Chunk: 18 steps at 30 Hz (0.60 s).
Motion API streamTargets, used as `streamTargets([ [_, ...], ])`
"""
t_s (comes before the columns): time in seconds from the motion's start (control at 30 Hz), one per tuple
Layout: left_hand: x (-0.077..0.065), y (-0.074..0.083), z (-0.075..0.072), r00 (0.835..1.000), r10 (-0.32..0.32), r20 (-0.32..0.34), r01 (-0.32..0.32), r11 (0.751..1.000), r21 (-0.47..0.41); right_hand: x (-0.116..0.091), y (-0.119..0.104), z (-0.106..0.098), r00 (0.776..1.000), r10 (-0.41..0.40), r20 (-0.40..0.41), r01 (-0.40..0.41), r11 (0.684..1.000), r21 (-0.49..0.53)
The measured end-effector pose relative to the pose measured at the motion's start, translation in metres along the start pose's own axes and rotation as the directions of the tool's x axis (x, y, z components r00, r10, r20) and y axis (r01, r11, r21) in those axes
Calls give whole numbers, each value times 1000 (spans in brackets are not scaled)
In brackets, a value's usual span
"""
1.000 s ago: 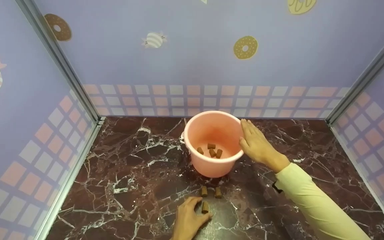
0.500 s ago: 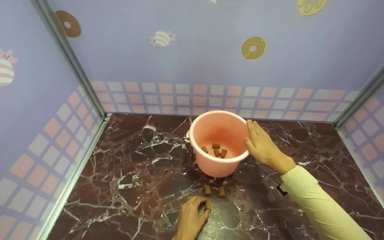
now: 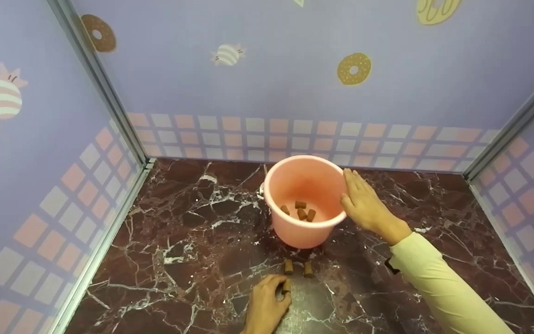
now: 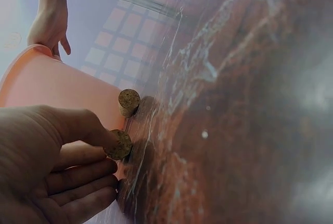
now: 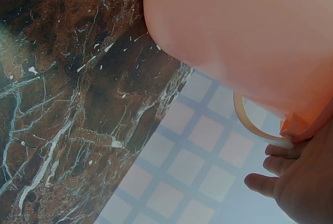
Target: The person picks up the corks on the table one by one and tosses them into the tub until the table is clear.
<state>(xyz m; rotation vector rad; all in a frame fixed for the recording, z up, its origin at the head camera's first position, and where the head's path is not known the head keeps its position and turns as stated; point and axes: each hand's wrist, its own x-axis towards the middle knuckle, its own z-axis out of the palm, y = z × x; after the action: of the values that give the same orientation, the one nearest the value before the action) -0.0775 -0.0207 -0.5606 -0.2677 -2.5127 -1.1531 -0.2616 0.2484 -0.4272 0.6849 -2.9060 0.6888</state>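
Note:
My left hand (image 3: 267, 301) pinches a cork (image 3: 286, 285) between thumb and index finger, low at the tabletop. In the left wrist view, a cork's round end (image 4: 120, 145) shows at the fingertips, partly covered by a finger. Two more corks, a left one (image 3: 289, 266) and a right one (image 3: 308, 269), lie just beyond that hand. Behind them stands a pink bucket (image 3: 300, 236), with several corks (image 3: 301, 214) on its bottom. The fingers of my right hand (image 3: 366, 204) lie straight against the bucket's right rim, near the handle (image 5: 252, 125) in the right wrist view.
The dark red marbled tabletop (image 3: 179, 278) carries everything. A patterned back wall (image 3: 248, 93) rises close behind the bucket, with side walls at the left (image 3: 30, 176) and right (image 3: 526, 185).
The left thumb and index finger have closed in on the near cork. The right hand keeps its place on the bucket rim. The head view has shifted slightly.

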Motion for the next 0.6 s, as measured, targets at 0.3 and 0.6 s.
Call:
streamTargets([
  [0.3,2,1,2,1000,-30,6,30,999,22,1,0,1,1000,-14,-11,14,1000,-18],
  [0.6,3,-1,3,998,46,-37,-46,999,21,0,1,1,1000,-18,-16,18,1000,-16],
])
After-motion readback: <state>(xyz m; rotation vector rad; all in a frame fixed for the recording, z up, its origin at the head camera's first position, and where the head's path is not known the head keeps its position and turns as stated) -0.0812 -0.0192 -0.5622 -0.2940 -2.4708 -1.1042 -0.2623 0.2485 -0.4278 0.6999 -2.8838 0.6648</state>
